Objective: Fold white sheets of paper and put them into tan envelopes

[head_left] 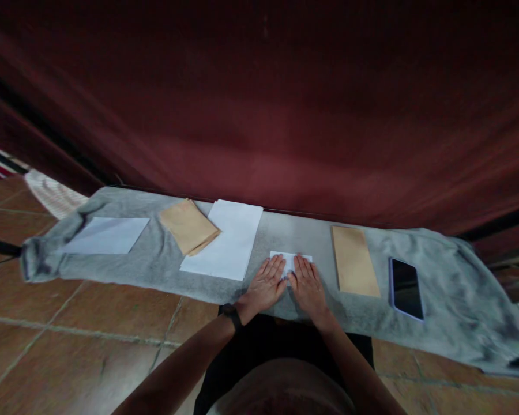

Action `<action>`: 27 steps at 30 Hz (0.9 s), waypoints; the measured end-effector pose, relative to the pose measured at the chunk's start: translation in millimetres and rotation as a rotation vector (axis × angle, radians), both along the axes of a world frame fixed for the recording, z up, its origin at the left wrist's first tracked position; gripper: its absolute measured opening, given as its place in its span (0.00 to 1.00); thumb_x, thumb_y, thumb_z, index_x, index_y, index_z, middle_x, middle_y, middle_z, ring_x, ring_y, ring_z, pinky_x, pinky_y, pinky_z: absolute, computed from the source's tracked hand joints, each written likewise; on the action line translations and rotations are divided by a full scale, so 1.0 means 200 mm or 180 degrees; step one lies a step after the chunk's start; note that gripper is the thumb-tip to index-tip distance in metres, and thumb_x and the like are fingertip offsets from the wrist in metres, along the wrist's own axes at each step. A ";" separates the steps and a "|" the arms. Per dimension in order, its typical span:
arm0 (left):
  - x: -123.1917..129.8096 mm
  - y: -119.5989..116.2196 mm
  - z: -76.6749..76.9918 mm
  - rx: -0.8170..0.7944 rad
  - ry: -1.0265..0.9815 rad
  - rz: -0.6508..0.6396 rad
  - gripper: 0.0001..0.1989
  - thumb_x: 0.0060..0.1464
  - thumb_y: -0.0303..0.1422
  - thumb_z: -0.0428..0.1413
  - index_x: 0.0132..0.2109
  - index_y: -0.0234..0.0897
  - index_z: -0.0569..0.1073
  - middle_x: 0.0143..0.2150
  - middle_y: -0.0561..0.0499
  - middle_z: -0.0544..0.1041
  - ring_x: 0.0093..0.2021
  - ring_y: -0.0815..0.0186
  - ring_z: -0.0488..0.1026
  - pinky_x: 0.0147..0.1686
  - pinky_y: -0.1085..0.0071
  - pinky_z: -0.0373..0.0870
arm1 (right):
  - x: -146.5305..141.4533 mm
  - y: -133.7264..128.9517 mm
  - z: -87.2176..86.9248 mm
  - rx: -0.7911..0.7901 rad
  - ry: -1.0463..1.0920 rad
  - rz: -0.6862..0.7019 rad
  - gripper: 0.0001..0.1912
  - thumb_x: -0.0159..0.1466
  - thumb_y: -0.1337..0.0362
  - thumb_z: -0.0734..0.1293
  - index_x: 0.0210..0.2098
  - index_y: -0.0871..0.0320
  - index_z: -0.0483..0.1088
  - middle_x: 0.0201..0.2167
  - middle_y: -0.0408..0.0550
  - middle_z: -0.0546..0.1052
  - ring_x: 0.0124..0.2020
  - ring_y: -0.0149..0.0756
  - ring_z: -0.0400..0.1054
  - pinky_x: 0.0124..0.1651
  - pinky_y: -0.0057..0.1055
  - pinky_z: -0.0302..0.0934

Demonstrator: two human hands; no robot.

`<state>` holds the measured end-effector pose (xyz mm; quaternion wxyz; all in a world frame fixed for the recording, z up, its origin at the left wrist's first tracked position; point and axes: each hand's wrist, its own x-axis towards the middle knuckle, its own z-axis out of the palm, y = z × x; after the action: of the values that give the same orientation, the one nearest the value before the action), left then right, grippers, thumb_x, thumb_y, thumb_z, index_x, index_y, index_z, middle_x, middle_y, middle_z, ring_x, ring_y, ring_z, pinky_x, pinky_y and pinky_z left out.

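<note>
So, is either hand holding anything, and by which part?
Nothing appears gripped: the left hand lies flat over the left side of the small paper, the right hand over its right.

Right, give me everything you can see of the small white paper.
The small white paper lies flat on the grey cloth, its straight far edge showing. What shows looks plain and unmarked. The left grip and right grip rest open on it, hiding much of it; I cannot tell whether it is folded.
</note>
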<state>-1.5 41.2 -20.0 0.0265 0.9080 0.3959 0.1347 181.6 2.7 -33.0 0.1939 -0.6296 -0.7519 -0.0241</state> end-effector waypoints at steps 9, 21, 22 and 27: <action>-0.03 0.09 -0.02 0.0080 -0.0013 0.0446 0.29 0.70 0.39 0.41 0.72 0.30 0.55 0.73 0.38 0.59 0.74 0.55 0.54 0.71 0.52 0.53 | 0.12 -0.02 -0.01 0.0049 -0.0105 -0.0522 0.30 0.75 0.57 0.55 0.71 0.68 0.55 0.70 0.63 0.60 0.69 0.51 0.57 0.69 0.51 0.51; -0.11 0.05 0.00 0.0028 0.0544 -0.0406 0.23 0.66 0.33 0.47 0.66 0.41 0.66 0.69 0.43 0.67 0.71 0.55 0.61 0.68 0.50 0.57 | 0.19 -0.14 0.03 -0.0017 0.0097 0.0113 0.27 0.72 0.60 0.58 0.69 0.61 0.60 0.69 0.56 0.64 0.70 0.44 0.57 0.71 0.47 0.51; -0.10 0.06 0.00 -0.0023 0.0643 -0.0405 0.24 0.65 0.31 0.47 0.66 0.40 0.67 0.69 0.43 0.68 0.70 0.56 0.62 0.67 0.52 0.59 | 0.19 -0.15 0.04 -0.0022 0.0103 0.0146 0.27 0.72 0.60 0.59 0.68 0.61 0.61 0.69 0.56 0.64 0.70 0.44 0.58 0.71 0.48 0.51; -0.09 0.12 0.03 -0.0210 0.0745 -0.0414 0.28 0.57 0.20 0.46 0.63 0.36 0.70 0.67 0.40 0.70 0.67 0.58 0.67 0.64 0.58 0.65 | 0.20 -0.14 0.07 -0.0106 0.0228 0.0161 0.28 0.68 0.60 0.63 0.66 0.62 0.64 0.68 0.56 0.66 0.68 0.45 0.59 0.71 0.47 0.52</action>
<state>-20.4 66.1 -15.0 0.0186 0.9399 0.3407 0.0127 221.1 -26.1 -18.5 0.2107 -0.6140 -0.7605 0.0159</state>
